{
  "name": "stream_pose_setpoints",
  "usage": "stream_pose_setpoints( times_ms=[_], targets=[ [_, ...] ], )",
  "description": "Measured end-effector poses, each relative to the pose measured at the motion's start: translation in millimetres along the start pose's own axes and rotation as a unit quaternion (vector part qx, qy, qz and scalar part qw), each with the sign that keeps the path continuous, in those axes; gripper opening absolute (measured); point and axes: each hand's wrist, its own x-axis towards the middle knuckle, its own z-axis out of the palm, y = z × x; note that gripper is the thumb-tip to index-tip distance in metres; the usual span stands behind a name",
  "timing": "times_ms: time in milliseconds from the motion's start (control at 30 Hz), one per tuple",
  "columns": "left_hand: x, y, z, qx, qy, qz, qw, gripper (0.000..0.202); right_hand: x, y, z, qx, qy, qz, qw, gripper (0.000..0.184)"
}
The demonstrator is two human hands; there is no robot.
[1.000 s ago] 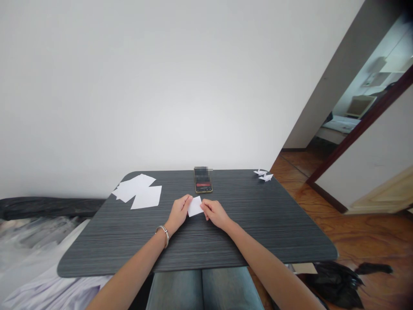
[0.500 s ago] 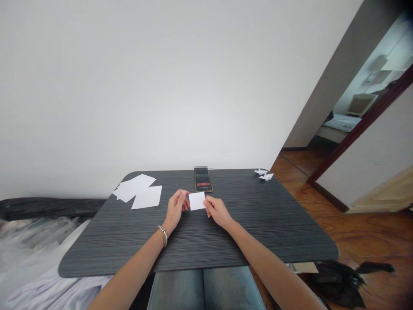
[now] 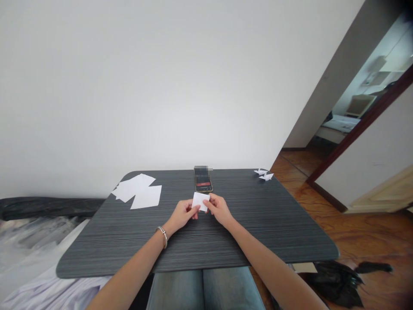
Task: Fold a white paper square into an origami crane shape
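Between my two hands is a small white square of paper [image 3: 200,199], held slightly tilted above the dark table. My left hand [image 3: 183,213] pinches its lower left corner, thumb on top. On the right side, my right hand [image 3: 218,207] grips the paper with the thumb lying over its front face. The fingers behind the sheet are partly hidden. Just beyond the paper stands a phone [image 3: 203,187] with a lit screen, its upper part blurred out.
Several white paper sheets [image 3: 138,189] overlap at the table's left. Two folded white paper figures [image 3: 266,177] sit at the far right corner. The dark wood-grain table [image 3: 277,232] has rounded corners and meets a white wall [image 3: 193,86]. A black bag [image 3: 338,280] lies on the floor at right.
My left hand has moved right and taken hold of the paper's lower left corner. The paper has turned and shifted slightly right; my right thumb now reaches further over it.
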Motion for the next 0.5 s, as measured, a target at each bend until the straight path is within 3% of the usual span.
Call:
stream_pose_setpoints(
  times_ms=[300, 500],
  targets=[
    [0.6, -0.6, 1.2, -0.016, 0.015, 0.0, 1.0, 0.04, -0.3, -1.2, -1.0, 0.003, 0.013, 0.007, 1.0, 0.033],
    [-0.1, 6.5, 0.1, -0.047, 0.036, 0.013, 0.998, 0.025, -1.0, -0.7, -2.8, 0.0, 0.03, 0.009, 1.0, 0.031]
  ],
)
